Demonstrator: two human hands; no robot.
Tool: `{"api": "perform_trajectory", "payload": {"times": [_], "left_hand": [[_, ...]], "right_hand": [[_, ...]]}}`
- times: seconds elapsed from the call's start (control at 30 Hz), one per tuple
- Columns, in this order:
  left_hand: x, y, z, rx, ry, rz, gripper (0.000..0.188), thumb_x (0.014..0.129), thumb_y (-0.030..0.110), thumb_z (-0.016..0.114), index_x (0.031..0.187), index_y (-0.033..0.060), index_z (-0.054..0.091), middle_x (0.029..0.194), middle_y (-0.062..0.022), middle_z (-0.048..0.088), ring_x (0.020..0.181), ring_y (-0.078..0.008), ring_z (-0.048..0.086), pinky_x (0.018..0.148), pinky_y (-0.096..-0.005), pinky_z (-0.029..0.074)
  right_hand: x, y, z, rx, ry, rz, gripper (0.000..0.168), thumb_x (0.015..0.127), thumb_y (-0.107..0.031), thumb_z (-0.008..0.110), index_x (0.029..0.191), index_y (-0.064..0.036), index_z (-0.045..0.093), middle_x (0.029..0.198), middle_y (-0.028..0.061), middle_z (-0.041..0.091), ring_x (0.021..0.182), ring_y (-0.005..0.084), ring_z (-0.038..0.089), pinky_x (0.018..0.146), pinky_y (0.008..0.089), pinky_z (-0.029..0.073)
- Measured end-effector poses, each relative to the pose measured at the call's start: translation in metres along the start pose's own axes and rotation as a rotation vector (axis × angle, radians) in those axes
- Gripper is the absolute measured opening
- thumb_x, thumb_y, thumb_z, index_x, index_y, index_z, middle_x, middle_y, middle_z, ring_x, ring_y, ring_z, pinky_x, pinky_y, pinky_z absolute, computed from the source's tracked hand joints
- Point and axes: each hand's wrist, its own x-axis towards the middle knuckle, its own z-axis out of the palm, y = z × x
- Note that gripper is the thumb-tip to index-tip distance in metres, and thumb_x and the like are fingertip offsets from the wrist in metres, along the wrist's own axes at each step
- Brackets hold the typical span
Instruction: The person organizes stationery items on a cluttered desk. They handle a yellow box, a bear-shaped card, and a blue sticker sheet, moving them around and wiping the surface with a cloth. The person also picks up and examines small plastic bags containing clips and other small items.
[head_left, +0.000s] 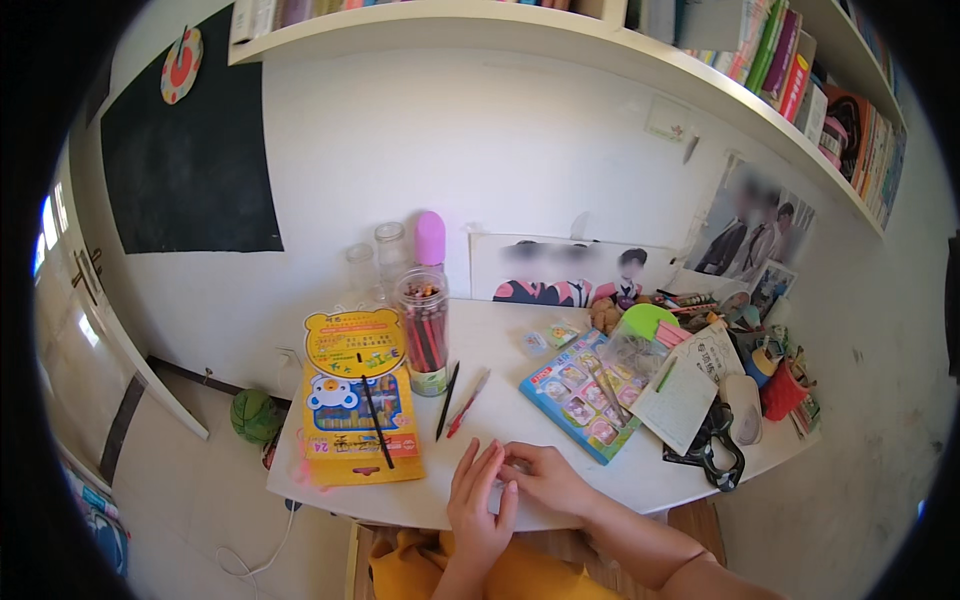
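Observation:
Close together at the desk's front edge are my two hands. My left hand (478, 506) has its fingers stretched out and its thumb apart, with its palm facing my right hand (549, 478). The right fingers are curled against the left fingertips, and whatever may lie between them is too hidden to make out. Just beyond them lie a red pen (465, 409) and a black pencil (448, 401). A clear jar (425, 337) of colored pencils stands behind these. Left of it is a yellow crayon box (360, 435) with a dark pencil (376, 420) across it.
To the right lies a blue picture-covered box (581, 397) bearing tweezers (610, 394). Beside it are a sheet of written paper (677, 409), black-framed glasses (724, 457) and a red pouch (784, 390). A bookshelf (525, 13) overhangs the white desk (480, 330). A green ball (255, 415) rests on the floor.

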Motion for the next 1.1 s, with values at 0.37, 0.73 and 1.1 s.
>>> {"api": "perform_trajectory", "payload": {"times": [0.37, 0.73, 1.1], "left_hand": [[-0.014, 0.017, 0.041, -0.366, -0.211, -0.327, 0.052, 0.087, 0.005, 0.063, 0.136, -0.0002, 0.048, 0.134, -0.0197, 0.053, 0.120, -0.0308, 0.055, 0.096, -0.0393, 0.050], [-0.003, 0.011, 0.066, -0.274, -0.216, -0.292, 0.046, 0.085, 0.001, 0.063, 0.131, 0.0020, 0.054, 0.129, -0.0157, 0.058, 0.115, -0.0274, 0.058, 0.089, -0.0361, 0.053], [0.000, 0.013, 0.062, -0.360, -0.220, -0.373, 0.042, 0.086, 0.000, 0.061, 0.128, 0.0018, 0.055, 0.126, -0.0147, 0.060, 0.116, -0.0247, 0.059, 0.089, -0.0338, 0.052]], "right_hand": [[-0.030, 0.017, -0.117, -0.682, 0.472, -0.089, 0.028, 0.079, -0.029, 0.075, 0.091, -0.006, 0.066, 0.080, 0.0126, 0.070, 0.072, 0.0336, 0.068, 0.064, 0.0408, 0.053], [-0.015, 0.045, -0.158, -0.988, 0.490, 0.168, 0.032, 0.077, -0.038, 0.072, 0.086, -0.009, 0.067, 0.075, 0.0139, 0.069, 0.069, 0.0332, 0.068, 0.064, 0.0444, 0.054], [-0.016, 0.050, -0.157, -0.971, 0.529, 0.134, 0.026, 0.077, -0.033, 0.071, 0.084, -0.008, 0.068, 0.073, 0.0136, 0.069, 0.068, 0.0324, 0.068, 0.064, 0.0441, 0.054]]}}
